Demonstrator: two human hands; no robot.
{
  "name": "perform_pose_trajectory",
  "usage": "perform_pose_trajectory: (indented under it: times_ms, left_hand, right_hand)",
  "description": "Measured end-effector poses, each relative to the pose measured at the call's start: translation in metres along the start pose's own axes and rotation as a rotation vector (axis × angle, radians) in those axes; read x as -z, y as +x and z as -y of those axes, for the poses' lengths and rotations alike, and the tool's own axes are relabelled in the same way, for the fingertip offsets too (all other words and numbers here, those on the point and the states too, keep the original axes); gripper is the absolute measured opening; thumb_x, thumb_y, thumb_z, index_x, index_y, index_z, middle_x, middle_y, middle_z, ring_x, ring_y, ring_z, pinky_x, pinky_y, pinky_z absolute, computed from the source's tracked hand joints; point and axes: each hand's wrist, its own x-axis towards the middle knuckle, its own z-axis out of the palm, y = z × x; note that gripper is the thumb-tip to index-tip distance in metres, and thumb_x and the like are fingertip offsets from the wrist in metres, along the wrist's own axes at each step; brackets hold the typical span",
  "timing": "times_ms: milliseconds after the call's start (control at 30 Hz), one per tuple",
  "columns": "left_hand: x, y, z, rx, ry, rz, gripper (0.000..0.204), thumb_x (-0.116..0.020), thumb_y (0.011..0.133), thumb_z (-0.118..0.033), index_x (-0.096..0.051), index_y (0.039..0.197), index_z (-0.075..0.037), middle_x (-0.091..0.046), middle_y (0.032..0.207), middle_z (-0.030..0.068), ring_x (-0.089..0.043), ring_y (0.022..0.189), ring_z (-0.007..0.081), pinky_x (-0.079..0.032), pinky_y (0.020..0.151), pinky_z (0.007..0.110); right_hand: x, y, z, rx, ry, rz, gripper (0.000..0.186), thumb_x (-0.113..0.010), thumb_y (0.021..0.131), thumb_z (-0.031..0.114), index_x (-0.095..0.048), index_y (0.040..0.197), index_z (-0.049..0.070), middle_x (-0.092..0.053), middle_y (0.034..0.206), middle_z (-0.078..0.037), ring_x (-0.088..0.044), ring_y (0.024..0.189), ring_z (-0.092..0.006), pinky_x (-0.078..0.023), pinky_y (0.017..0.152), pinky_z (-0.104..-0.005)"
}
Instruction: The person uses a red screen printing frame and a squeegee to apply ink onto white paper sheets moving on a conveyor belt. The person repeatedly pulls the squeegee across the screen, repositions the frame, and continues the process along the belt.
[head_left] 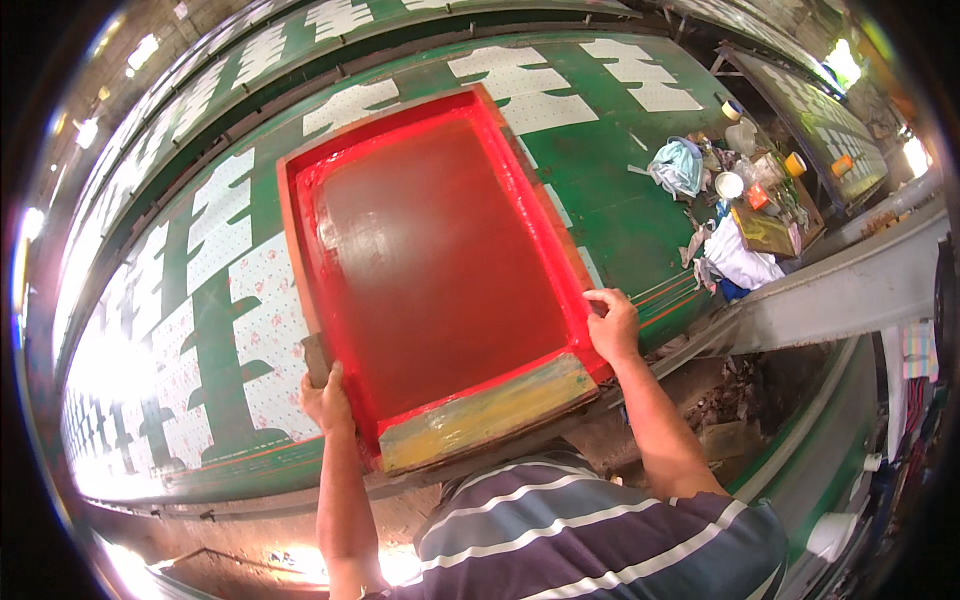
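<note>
A screen-printing frame with a dark red mesh and bright red inner borders is tilted in front of me, over a long green table. My left hand is closed round its left edge, at a small wooden block. On the right edge, my right hand grips the frame's side, thumb and forefinger pinched at the rim. A yellowish, paint-stained strip runs along the near end. White cut fabric pieces, some with a small floral print, lie beside and beyond the frame.
At the table's right edge sits a pile of rags, with a light blue cloth, a white cup and tape rolls. A grey metal beam runs along the right. More tables with fabric pieces stand farther back.
</note>
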Motion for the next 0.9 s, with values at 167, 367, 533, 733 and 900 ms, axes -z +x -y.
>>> perform_pose_trajectory:
  times_ms: [167, 367, 533, 733, 900]
  left_hand:
    - [-0.055, -0.051, -0.015, -0.027, 0.064, -0.033, 0.039, -0.095, 0.087, -0.024, -0.078, 0.111, 0.002, -0.079, 0.104, 0.0110, -0.072, 0.092, 0.0219, -0.059, 0.087, 0.041]
    - [-0.087, -0.073, -0.026, -0.003, 0.081, -0.028, 0.040, -0.096, 0.085, -0.026, -0.079, 0.109, 0.002, -0.080, 0.103, 0.0133, -0.073, 0.091, 0.0226, -0.059, 0.086, 0.042]
    - [-0.097, -0.091, -0.044, -0.033, 0.206, -0.058, 0.048, -0.097, 0.084, -0.031, -0.079, 0.113, 0.004, -0.081, 0.100, 0.0159, -0.075, 0.091, 0.0269, -0.059, 0.087, 0.043]
    - [-0.110, -0.099, -0.051, -0.052, 0.177, -0.051, 0.044, -0.095, 0.085, -0.028, -0.078, 0.112, 0.002, -0.082, 0.103, 0.0177, -0.077, 0.094, 0.0297, -0.060, 0.088, 0.044]
    - [-0.112, -0.108, -0.037, -0.023, 0.226, -0.022, 0.045, -0.095, 0.085, -0.028, -0.078, 0.115, 0.001, -0.081, 0.104, 0.0182, -0.078, 0.096, 0.0354, -0.060, 0.091, 0.046]
  right_hand:
    - [0.038, 0.029, -0.056, -0.026, 0.010, -0.031, 0.036, -0.071, 0.082, -0.008, -0.083, 0.113, 0.006, -0.079, 0.112, -0.015, -0.079, 0.105, -0.0330, -0.063, 0.092, -0.0424]
    - [0.061, 0.046, -0.098, -0.063, 0.140, -0.032, 0.037, -0.070, 0.082, -0.010, -0.083, 0.115, 0.003, -0.079, 0.109, -0.015, -0.079, 0.102, -0.0299, -0.063, 0.090, -0.0381]
    - [0.076, 0.054, -0.112, -0.018, 0.081, 0.017, 0.037, -0.070, 0.084, -0.012, -0.081, 0.116, 0.000, -0.079, 0.114, -0.014, -0.079, 0.103, -0.0274, -0.063, 0.092, -0.0371]
    - [0.088, 0.060, -0.126, -0.131, 0.158, 0.088, 0.038, -0.070, 0.087, -0.015, -0.078, 0.122, -0.002, -0.078, 0.121, -0.014, -0.078, 0.113, -0.0253, -0.062, 0.096, -0.0365]
    - [0.108, 0.051, -0.096, 0.029, -0.043, 0.125, 0.038, -0.074, 0.093, -0.006, -0.076, 0.131, 0.000, -0.074, 0.135, -0.019, -0.073, 0.124, -0.0337, -0.058, 0.107, -0.0447]
